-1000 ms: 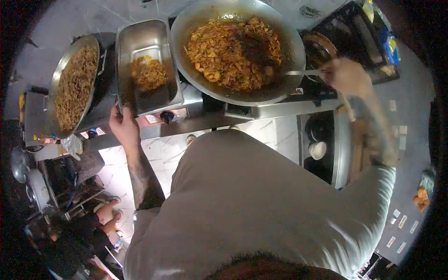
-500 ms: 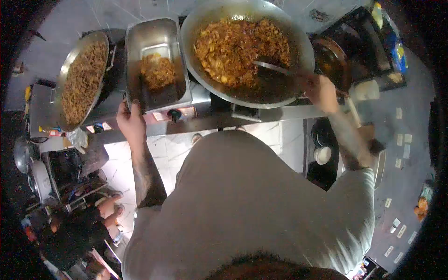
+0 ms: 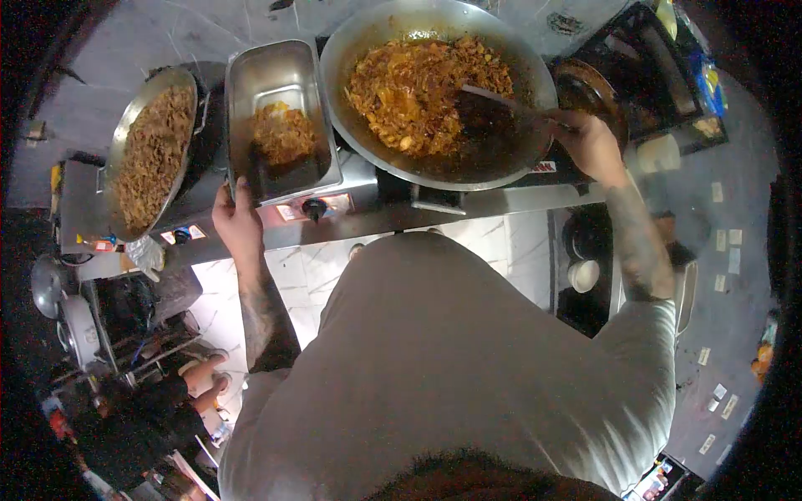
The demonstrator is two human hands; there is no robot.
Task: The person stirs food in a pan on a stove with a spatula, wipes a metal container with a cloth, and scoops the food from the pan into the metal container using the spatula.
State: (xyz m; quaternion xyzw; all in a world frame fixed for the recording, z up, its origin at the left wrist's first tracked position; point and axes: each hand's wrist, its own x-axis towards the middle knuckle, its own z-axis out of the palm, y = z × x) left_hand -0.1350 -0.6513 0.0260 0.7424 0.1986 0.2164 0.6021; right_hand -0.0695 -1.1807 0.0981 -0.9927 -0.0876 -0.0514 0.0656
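My left hand (image 3: 240, 221) grips the near left corner of a deep rectangular steel food pan (image 3: 326, 167), thumb over the rim. A small heap of reddish-brown cooked food (image 3: 284, 135) lies inside the pan. To its right stands a wide metal wok (image 3: 535, 71) with a large oily mass of chunky stewed food (image 3: 401, 92). Over the wok's right rim, my right hand (image 3: 589, 144) is closed around a long metal cooking utensil (image 3: 489, 92). Its far end reaches into the wok beside the food; I cannot make out its exact shape.
A round pan of brown minced food (image 3: 154, 150) stands at the left. Behind the wok's right side sits a dark pan (image 3: 597, 92). Stove knobs (image 3: 314, 208) line the counter front. Another person (image 3: 134, 426) is at lower left. A labelled grey counter (image 3: 727, 326) runs along the right.
My right hand has shifted slightly up and right, with the forearm now more upright. The utensil moved a little up, and the food in the wok lies further left. My left hand keeps its hold.
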